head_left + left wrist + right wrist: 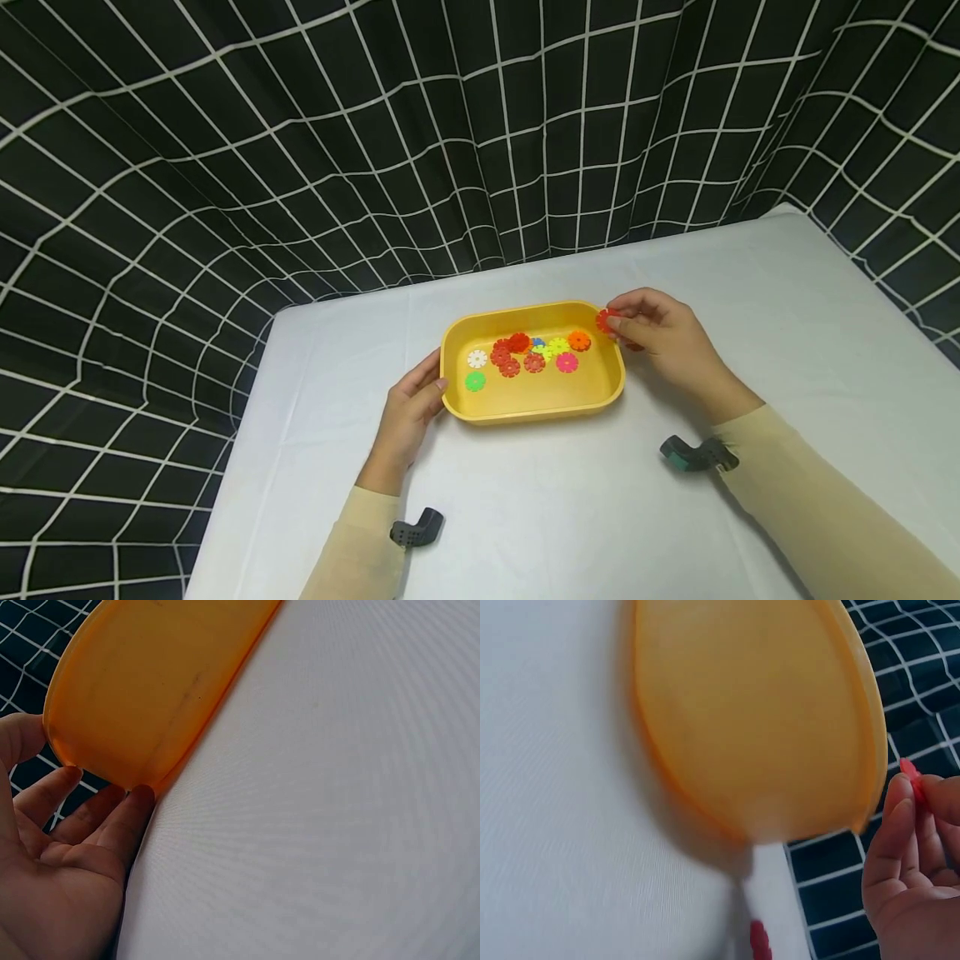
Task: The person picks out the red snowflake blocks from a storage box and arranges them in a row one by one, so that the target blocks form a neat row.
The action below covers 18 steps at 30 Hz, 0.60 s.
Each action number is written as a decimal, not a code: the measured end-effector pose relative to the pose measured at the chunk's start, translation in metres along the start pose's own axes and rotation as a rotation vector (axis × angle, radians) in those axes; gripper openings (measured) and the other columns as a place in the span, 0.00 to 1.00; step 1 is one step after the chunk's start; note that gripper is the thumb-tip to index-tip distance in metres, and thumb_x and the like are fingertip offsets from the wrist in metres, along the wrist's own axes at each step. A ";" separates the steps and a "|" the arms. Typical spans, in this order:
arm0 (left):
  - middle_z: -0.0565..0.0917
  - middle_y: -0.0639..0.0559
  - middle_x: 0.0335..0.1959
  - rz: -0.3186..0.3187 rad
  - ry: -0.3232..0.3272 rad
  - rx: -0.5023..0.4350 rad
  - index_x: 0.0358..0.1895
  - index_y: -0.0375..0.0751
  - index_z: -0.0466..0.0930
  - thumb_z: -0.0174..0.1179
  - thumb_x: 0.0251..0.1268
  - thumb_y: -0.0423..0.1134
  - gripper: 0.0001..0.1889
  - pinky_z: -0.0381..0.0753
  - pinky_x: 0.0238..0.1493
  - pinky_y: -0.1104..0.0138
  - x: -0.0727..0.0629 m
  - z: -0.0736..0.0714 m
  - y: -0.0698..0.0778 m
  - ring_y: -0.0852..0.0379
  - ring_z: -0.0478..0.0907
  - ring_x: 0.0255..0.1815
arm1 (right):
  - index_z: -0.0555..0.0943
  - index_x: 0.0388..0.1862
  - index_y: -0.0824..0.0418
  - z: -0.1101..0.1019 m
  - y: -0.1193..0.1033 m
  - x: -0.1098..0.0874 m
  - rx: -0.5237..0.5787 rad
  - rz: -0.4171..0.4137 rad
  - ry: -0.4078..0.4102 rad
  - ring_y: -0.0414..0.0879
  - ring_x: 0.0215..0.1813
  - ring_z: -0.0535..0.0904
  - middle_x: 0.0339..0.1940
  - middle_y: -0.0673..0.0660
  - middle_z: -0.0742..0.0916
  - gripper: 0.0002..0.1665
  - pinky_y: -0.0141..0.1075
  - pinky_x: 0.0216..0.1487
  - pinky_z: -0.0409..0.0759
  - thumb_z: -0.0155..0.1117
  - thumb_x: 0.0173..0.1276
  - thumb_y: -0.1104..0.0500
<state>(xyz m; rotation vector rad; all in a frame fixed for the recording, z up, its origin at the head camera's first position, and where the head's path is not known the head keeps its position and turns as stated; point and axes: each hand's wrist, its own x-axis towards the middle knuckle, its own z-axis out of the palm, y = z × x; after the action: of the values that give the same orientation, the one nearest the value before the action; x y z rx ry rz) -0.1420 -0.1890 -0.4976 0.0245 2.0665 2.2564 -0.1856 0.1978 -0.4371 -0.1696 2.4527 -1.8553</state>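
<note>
A yellow plastic tray holds several small notched discs, among them a white disc, a green disc, a pink disc and an orange disc. At its left end my left hand grips the wall, the thumb at the rim and fingertips against the outside. Just beyond the right end, my right hand pinches a red notched disc between thumb and fingers. Below that hand, a reddish disc is on the white cloth, partly out of frame.
A white cloth covers the table under the tray. Behind and to both sides hangs a dark curtain with a white grid. Each wrist carries a dark camera mount, one on the left and one on the right.
</note>
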 end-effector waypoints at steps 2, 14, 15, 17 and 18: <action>0.75 0.45 0.78 0.001 -0.001 -0.002 0.81 0.39 0.72 0.62 0.80 0.34 0.29 0.81 0.68 0.59 0.000 0.000 0.000 0.48 0.74 0.77 | 0.82 0.63 0.65 -0.005 0.003 -0.001 0.008 -0.001 0.009 0.58 0.47 0.86 0.54 0.63 0.88 0.20 0.37 0.50 0.91 0.69 0.82 0.53; 0.75 0.45 0.78 0.004 0.001 0.008 0.81 0.39 0.72 0.62 0.80 0.35 0.29 0.82 0.67 0.59 0.000 0.000 -0.001 0.48 0.74 0.76 | 0.82 0.66 0.65 -0.042 0.026 -0.006 -0.052 0.006 0.111 0.48 0.47 0.86 0.50 0.55 0.88 0.22 0.26 0.49 0.86 0.70 0.82 0.54; 0.75 0.45 0.78 0.004 0.001 0.008 0.81 0.39 0.72 0.62 0.80 0.35 0.29 0.82 0.67 0.59 0.000 0.000 -0.001 0.47 0.74 0.76 | 0.82 0.66 0.65 -0.044 0.028 -0.006 -0.052 0.010 0.115 0.47 0.48 0.86 0.49 0.54 0.88 0.22 0.25 0.49 0.86 0.70 0.82 0.54; 0.75 0.45 0.78 0.005 0.002 0.012 0.81 0.39 0.72 0.62 0.81 0.35 0.29 0.82 0.67 0.59 0.000 0.000 0.000 0.47 0.74 0.76 | 0.82 0.66 0.66 -0.048 0.032 -0.005 -0.062 0.024 0.127 0.45 0.48 0.86 0.50 0.54 0.88 0.22 0.24 0.49 0.86 0.69 0.82 0.54; 0.75 0.45 0.78 0.005 0.003 0.013 0.81 0.39 0.72 0.62 0.81 0.35 0.29 0.82 0.67 0.59 0.000 0.000 0.000 0.47 0.74 0.76 | 0.81 0.67 0.66 -0.050 0.035 -0.005 -0.067 0.030 0.129 0.45 0.48 0.86 0.50 0.55 0.88 0.22 0.24 0.50 0.86 0.69 0.82 0.54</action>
<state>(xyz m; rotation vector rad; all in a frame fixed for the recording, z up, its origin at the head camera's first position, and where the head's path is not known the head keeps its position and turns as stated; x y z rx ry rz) -0.1425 -0.1894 -0.4980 0.0274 2.0853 2.2478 -0.1884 0.2558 -0.4574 -0.0168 2.5880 -1.8274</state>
